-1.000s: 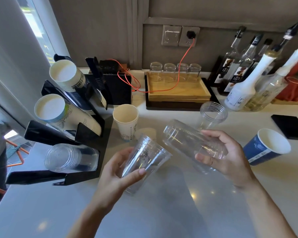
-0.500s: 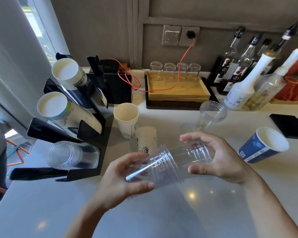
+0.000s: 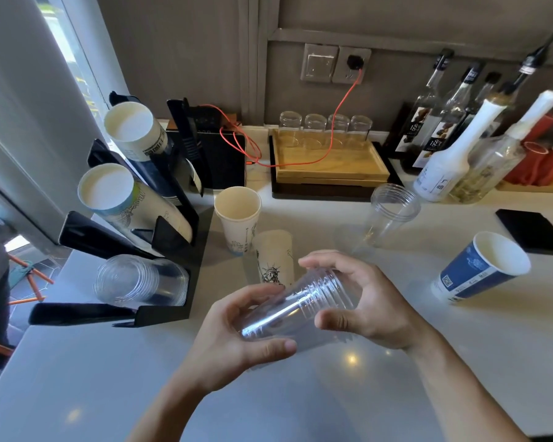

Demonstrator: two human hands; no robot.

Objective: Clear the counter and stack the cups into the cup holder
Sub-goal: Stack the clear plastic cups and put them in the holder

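Above the near middle of the worktop (image 3: 396, 393), both hands hold nested clear plastic cups (image 3: 297, 307) on their side, off the surface. The left hand (image 3: 233, 342) has its fingers curled round the narrower end, thumb beneath; the right hand (image 3: 364, 301) closes its fingers over the wider rim end, thumb pressing the side. At the left edge of the worktop stands the black cup holder (image 3: 173, 224), its three sloping slots facing the person: the lowest holds a stack of clear cups (image 3: 138, 282), the two above hold paper cup stacks (image 3: 125, 196). Just behind the hands stand a white paper cup (image 3: 238, 215) upright and, touching it, an upturned printed cup (image 3: 273, 256). Farther back and to the right a lone clear cup (image 3: 393, 212) stands upright, well apart from a blue paper cup (image 3: 482, 269) near the right edge. A black pad (image 3: 530, 231) lies behind the blue cup. Along the wall run a wooden tray (image 3: 329, 164) with glasses and a row of bottles (image 3: 444, 161). Open worktop spreads in front of the hands towards the near edge, and a bare strip lies between the hands and the holder's lowest slot.
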